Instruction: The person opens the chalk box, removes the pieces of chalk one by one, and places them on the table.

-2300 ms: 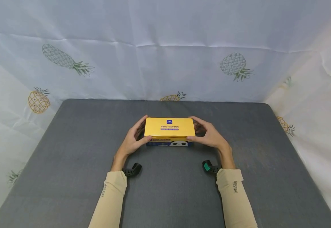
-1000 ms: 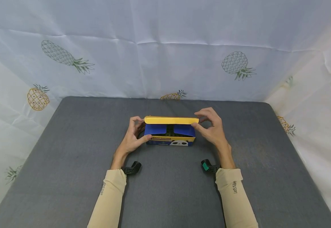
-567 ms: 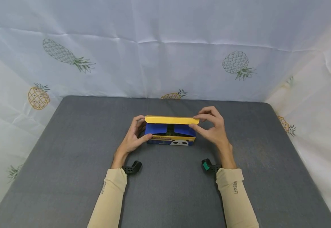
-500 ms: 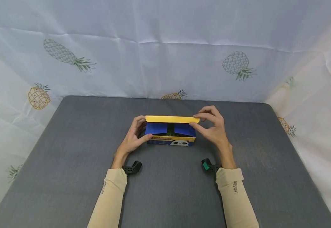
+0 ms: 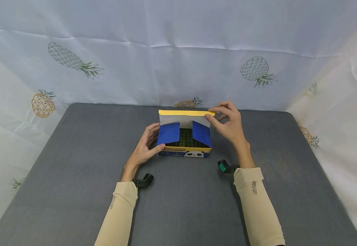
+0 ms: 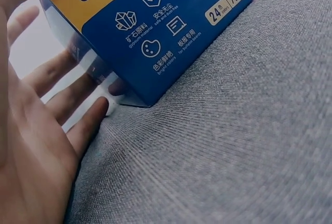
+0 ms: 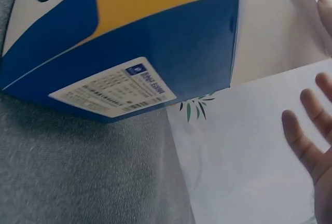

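Note:
A blue and yellow chalk box [image 5: 194,154] with a panda on its front sits on the table. Its yellow-edged lid [image 5: 181,113] stands raised at the back, grey inside showing. Two blue side flaps [image 5: 168,132] slant over a dark insert [image 5: 186,136] full of round holes. My left hand [image 5: 143,147] holds the box's left end, thumb at the front corner and fingers along the side. Thumb and forefinger of my right hand [image 5: 229,124] pinch the lid's right corner. In the left wrist view, printing on the box [image 6: 166,32] reads 24 colors, 72 pcs.
The grey cloth-covered table [image 5: 178,205] has rounded far corners. A white curtain [image 5: 178,68] printed with pineapples hangs behind it and at both sides. Each wrist wears a black camera mount [image 5: 143,181]. A white label [image 7: 114,86] marks the box's right end.
The lid, flat over the box at first, has swung up and back with my right hand. The side flaps have lifted and the holed insert shows. My left hand stays at the box.

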Demonstrator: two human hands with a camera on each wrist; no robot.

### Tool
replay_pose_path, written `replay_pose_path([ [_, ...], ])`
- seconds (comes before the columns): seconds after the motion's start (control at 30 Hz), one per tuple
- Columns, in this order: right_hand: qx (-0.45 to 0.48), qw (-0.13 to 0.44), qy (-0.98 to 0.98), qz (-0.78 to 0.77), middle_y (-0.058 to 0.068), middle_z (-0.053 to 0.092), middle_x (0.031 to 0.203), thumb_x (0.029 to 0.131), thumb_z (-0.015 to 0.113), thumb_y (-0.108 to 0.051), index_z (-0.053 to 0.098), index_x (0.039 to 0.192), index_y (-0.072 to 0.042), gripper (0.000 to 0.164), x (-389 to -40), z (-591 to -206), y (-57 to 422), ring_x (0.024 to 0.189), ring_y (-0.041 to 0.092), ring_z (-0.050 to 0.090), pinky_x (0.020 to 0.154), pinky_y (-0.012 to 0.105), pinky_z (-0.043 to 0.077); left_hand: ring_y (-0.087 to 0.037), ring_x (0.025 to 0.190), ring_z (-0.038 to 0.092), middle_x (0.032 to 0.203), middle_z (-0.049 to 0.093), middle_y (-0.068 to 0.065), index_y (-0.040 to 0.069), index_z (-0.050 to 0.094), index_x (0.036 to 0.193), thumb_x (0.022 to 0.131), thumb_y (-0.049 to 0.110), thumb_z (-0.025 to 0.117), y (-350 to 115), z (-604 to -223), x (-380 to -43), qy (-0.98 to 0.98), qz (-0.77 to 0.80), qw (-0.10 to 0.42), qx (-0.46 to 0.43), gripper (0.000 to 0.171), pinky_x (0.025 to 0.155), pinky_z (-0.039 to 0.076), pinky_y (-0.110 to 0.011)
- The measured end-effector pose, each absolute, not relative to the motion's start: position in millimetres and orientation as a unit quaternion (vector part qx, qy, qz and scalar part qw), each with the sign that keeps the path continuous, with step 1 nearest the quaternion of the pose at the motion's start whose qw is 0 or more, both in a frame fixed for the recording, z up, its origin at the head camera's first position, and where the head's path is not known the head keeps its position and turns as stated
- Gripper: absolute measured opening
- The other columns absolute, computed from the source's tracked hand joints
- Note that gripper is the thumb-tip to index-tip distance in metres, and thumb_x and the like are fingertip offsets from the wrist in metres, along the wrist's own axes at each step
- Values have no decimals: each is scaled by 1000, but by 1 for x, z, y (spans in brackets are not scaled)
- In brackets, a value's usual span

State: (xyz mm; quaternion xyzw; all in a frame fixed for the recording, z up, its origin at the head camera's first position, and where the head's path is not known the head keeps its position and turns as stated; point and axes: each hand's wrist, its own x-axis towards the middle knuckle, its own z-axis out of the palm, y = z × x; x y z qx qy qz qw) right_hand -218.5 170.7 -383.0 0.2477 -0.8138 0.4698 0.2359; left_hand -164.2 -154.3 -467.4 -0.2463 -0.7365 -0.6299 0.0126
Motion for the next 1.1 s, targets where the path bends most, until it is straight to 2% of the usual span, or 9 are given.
replay_pose_path([
  [0.17, 192, 211, -833, 474, 19, 58, 112, 89, 80, -13, 79, 108, -3, 21, -226, -382, 165, 89, 23, 57, 63, 14, 45, -44, 147, 40, 158, 41, -24, 17, 24, 163, 95, 16, 71, -153, -467, -164, -741, -628, 5, -235, 83, 119, 31, -64],
  [0.4, 154, 201, -841, 479, 20, 57, 116, 93, 77, -18, 78, 112, -3, 24, -232, -384, 160, 91, 34, 59, 61, 13, 43, -43, 147, 38, 159, 38, -24, 21, 19, 165, 95, 32, 70, -151, -464, -165, -751, -617, -5, -233, 88, 119, 29, -65],
  [0.53, 145, 174, -841, 492, 20, 53, 125, 94, 74, -17, 74, 125, -7, 33, -230, -384, 160, 95, 34, 60, 61, 11, 42, -42, 148, 36, 161, 36, -23, 22, 18, 166, 95, 36, 70, -151, -463, -166, -752, -618, -8, -230, 89, 120, 27, -65],
  [0.7, 161, 141, -832, 512, 21, 39, 144, 92, 75, -10, 65, 138, -8, 46, -225, -388, 164, 103, 35, 59, 63, 13, 43, -41, 152, 31, 167, 28, -20, 19, 16, 166, 95, 32, 68, -149, -463, -166, -754, -614, -10, -233, 89, 121, 25, -65],
  [0.8, 180, 110, -838, 503, 20, 29, 153, 92, 74, -7, 65, 137, -6, 47, -220, -392, 170, 114, 37, 56, 70, 21, 50, -41, 153, 28, 170, 22, -18, 17, 15, 166, 95, 29, 67, -148, -463, -166, -757, -610, -10, -234, 89, 121, 24, -66],
  [0.9, 197, 38, -859, 471, 16, 14, 163, 94, 72, -14, 58, 145, -12, 53, -213, -394, 177, 132, 40, 49, 85, 41, 58, -40, 154, 26, 171, 20, -15, 19, 15, 166, 95, 30, 66, -147, -462, -166, -763, -606, -11, -226, 88, 121, 23, -66],
  [1.0, 212, -52, -875, 432, 13, 0, 169, 95, 72, -30, 46, 156, -20, 67, -207, -396, 184, 145, 44, 39, 98, 61, 52, -39, 154, 26, 171, 20, -15, 19, 16, 166, 95, 26, 64, -146, -462, -166, -766, -604, -14, -218, 87, 121, 24, -66],
  [1.1, 224, -113, -877, 409, 16, -5, 170, 91, 77, -39, 37, 160, -21, 82, -202, -398, 189, 148, 49, 34, 105, 66, 46, -40, 153, 29, 169, 23, -17, 18, 16, 166, 94, 22, 63, -146, -462, -166, -768, -603, -18, -214, 86, 120, 25, -66],
])
